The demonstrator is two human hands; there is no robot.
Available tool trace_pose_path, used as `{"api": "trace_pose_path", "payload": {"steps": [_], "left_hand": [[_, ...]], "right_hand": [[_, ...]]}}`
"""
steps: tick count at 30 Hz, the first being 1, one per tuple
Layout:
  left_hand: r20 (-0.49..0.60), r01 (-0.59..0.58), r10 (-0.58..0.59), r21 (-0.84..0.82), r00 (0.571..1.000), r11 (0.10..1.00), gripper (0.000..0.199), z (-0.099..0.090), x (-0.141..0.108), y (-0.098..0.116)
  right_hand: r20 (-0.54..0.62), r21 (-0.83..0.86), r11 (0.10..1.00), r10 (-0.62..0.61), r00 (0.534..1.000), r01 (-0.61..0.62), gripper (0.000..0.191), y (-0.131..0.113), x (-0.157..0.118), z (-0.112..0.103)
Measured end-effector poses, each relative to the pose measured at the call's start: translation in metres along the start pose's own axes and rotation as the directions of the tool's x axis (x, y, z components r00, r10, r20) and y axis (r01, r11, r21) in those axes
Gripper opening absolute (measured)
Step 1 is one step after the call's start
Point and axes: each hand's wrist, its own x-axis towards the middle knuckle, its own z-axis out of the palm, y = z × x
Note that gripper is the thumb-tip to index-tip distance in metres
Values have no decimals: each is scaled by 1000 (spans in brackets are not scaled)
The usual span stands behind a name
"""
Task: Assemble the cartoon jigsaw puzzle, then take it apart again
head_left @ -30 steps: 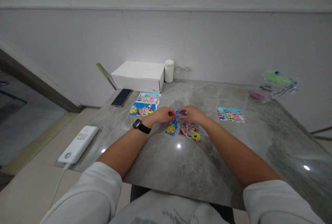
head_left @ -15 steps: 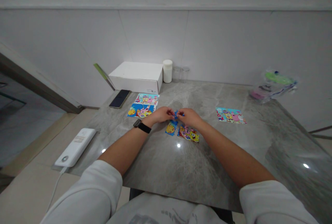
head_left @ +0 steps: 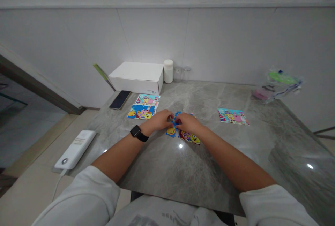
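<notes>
The near part of the tabletop (head_left: pixel 162 170) gives an open, flat stretch in front of the puzzle pieces (head_left: pixel 189 137), fenced on the left and right by the forearms. The left hand (head_left: pixel 162 119) and right hand (head_left: pixel 187 122) stand close together over the pieces, leaving only a slim gap. A wide lane runs right to a flat card (head_left: pixel 233 116), low enough to pass over; beyond it a plastic bag (head_left: pixel 278 83) bulges up. At the far left, a box (head_left: pixel 137 76), a jar (head_left: pixel 168 72) and glasses (head_left: pixel 186 75) block the way to the wall (head_left: pixel 230 44). Low picture cards (head_left: pixel 141 112) and a phone (head_left: pixel 120 99) lie before the box; a power bank (head_left: pixel 75 149) occupies the left edge.
</notes>
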Motion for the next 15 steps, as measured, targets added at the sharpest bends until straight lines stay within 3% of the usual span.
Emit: {"api": "trace_pose_path", "payload": {"steps": [7, 10, 15], "left_hand": [[52, 1, -3, 29, 999, 1000, 33, 5, -9, 5], [55, 34, -36, 29, 998, 999, 33, 5, -10, 7], [92, 104, -93, -122, 991, 987, 32, 10, -11, 4]], "right_hand": [[30, 71, 997, -4, 1000, 2, 14, -3, 7, 1], [21, 141, 990, 5, 1000, -8, 19, -1, 8, 1], [2, 192, 979, 72, 997, -70, 22, 7, 9, -4]]}}
